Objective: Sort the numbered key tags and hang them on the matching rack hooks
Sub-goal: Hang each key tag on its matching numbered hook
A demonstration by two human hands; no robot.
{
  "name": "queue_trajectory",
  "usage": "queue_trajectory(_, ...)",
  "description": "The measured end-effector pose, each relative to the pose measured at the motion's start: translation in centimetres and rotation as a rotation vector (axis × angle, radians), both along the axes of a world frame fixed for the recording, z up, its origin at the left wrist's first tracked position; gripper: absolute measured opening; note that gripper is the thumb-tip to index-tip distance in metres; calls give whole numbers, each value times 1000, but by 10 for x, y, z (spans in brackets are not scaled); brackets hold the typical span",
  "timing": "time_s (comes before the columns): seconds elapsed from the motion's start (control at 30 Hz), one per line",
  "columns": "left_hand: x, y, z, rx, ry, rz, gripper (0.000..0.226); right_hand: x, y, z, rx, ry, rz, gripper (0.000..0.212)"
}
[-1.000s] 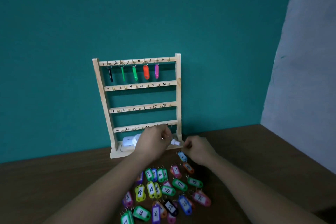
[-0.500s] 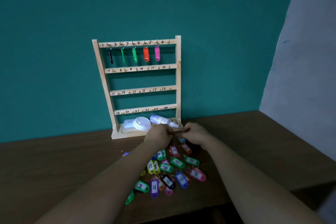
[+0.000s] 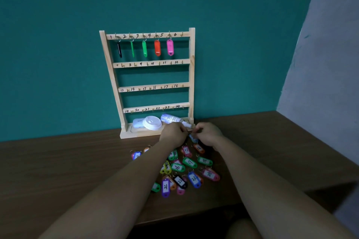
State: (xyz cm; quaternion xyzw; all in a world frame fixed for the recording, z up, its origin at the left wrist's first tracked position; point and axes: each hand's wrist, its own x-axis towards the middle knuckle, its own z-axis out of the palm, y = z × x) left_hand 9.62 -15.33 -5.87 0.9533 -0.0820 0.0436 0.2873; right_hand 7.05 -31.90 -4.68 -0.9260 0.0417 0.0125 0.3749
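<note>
The hands have come back off the rack's tray since a second ago, and the white lid and bottle that the left hand was covering are in plain sight again. Now the left hand (image 3: 172, 134) and right hand (image 3: 208, 134) meet just in front of the rack (image 3: 191, 75), fingertips bunched together and curled in, pinching at the top of a blue tag (image 3: 193, 138) that dangles between them. Its number is too blurred to read, and I cannot tell which hand bears the weight.

Up on the top rail, five tags hang under 1 to 5: black (image 3: 119, 50), thin green (image 3: 132, 49), green (image 3: 144, 48), orange (image 3: 157, 47), pink (image 3: 170, 47).

Down in the tray (image 3: 139, 134) at the rack's foot sit a small white case (image 3: 138, 123) on the left, a round white lid (image 3: 152, 122) leaning against it, and a bottle (image 3: 171, 118) lying on its side, nozzle pointing right towards the hands.

The loose tags (image 3: 189, 162) lie spread on the brown table (image 3: 58, 161) under the forearms; 11, 16, 17, 18, 21, 22 and 23 face up.
</note>
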Motion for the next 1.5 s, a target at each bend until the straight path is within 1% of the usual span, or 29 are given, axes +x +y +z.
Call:
queue_trajectory(0.1, 1, -1, -1, -25, 23, 8, 23, 0, 0, -1, -7, -1, -6, 14)
queue_trajectory(0.27, 5, -4, 0, -42, 65, 6, 21, -1, -1, -3, 1, -9, -11, 5)
queue_trajectory(0.4, 7, -5, -1, -81, 99, 32, 23, -1, -1, -4, 8, -13, -22, 10)
queue_trajectory(0.5, 6, -5, 0, -92, 114, 30, 23, -3, -2, -6, 30, -25, -25, 8)
queue_trajectory(0.57, 3, -2, 1, -101, 105, 22, 24, -5, -5, -9, 55, -47, -43, 3)
queue_trajectory(0.67, -2, 6, 9, -106, 66, -4, 21, -9, -10, -9, 92, -81, -61, 12)
queue_trajectory(0.8, -9, 23, 29, -93, -27, -76, 14, -16, -15, -1, 190, -135, -59, 12)
queue_trajectory(0.87, -14, 32, 41, -94, -60, -96, 14, -19, -17, 6, 191, -189, -43, 12)
queue_trajectory(0.97, -19, 43, 60, -114, -106, -108, 10, -21, -15, 25, 177, -289, -9, 9)
queue_trajectory(1.13, -25, 51, 104, -128, -185, -156, 11, -13, -7, 79, 249, -447, 21, 9)
queue_trajectory(1.33, -28, 54, 159, -169, -299, -146, 13, 9, 6, 149, 392, -545, 37, 5)
queue_trajectory(1.43, -26, 58, 177, -169, -336, -143, 9, 20, 15, 182, 468, -579, 59, 13)
queue_trajectory(1.5, -23, 59, 188, -180, -344, -143, 8, 25, 22, 206, 500, -591, 53, 13)
